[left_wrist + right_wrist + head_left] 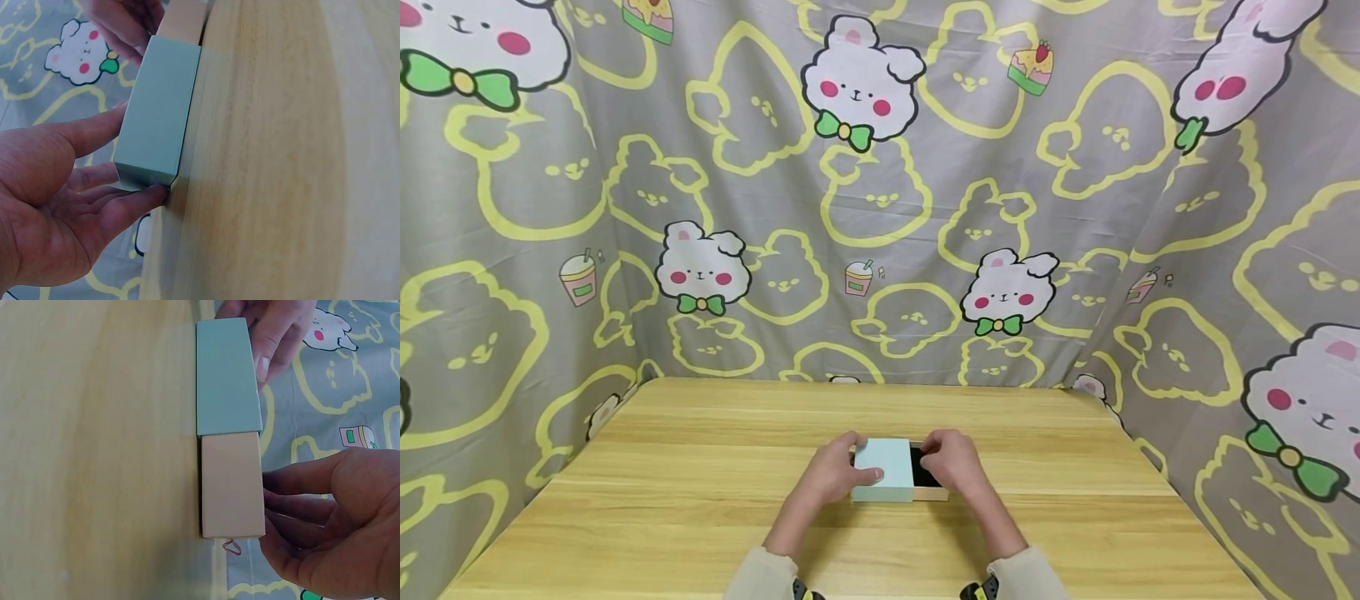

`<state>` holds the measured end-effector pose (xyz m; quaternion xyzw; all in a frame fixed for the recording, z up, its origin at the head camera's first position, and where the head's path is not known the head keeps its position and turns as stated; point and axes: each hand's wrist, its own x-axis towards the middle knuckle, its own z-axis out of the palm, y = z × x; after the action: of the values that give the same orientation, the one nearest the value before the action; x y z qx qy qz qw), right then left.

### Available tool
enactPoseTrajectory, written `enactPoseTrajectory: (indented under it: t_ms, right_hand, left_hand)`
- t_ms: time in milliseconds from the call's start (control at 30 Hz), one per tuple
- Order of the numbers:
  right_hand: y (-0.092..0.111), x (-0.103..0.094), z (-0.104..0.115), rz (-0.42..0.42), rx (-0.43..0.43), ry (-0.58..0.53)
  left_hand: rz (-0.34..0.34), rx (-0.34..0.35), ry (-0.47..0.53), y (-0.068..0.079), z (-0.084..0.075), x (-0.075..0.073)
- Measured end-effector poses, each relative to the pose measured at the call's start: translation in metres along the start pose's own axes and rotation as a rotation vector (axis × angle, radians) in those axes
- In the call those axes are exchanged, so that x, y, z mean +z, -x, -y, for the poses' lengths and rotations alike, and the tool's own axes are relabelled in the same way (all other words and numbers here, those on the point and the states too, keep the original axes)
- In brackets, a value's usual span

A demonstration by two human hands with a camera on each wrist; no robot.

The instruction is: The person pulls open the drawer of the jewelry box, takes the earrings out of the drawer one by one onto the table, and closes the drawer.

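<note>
A small box has a mint-green sleeve (883,462) and a peach drawer (232,484) that sticks out of its right end. Black lining (922,468) shows inside the drawer, and a thin loop (232,547) hangs at its outer end. My left hand (835,471) grips the sleeve from the left, thumb on its top and other fingers around the end and far side. My right hand (957,460) bends over the exposed drawer with its fingers at the black inside. Its fingertips are hidden behind the drawer wall, so I cannot tell whether they pinch anything.
The box lies on a light wood-grain table (700,467). Grey curtains (880,208) with cartoon bears stand behind it and at both sides. Pale sleeves (763,575) and dark wrist straps show at the bottom of the head view.
</note>
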<state>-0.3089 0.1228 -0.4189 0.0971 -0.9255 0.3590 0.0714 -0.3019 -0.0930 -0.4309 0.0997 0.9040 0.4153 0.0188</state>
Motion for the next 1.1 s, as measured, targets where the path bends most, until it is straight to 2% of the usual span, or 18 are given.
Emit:
enactPoseTrajectory:
  t_ms: [500,733,1100]
  right_hand:
    - [0.0003,0.007,-0.0037,0.054,0.014,0.04]
    - [-0.0001,0.0079,-0.0047,0.032,-0.028,0.067]
    - [0.0007,0.0055,-0.0046,0.034,-0.029,0.069]
  left_hand:
    - [-0.001,0.009,0.001,-0.0008,0.0,0.0]
    - [-0.004,0.005,-0.001,-0.0006,0.0001,0.0002]
    - [-0.006,0.004,-0.01,0.0007,0.0,-0.0004]
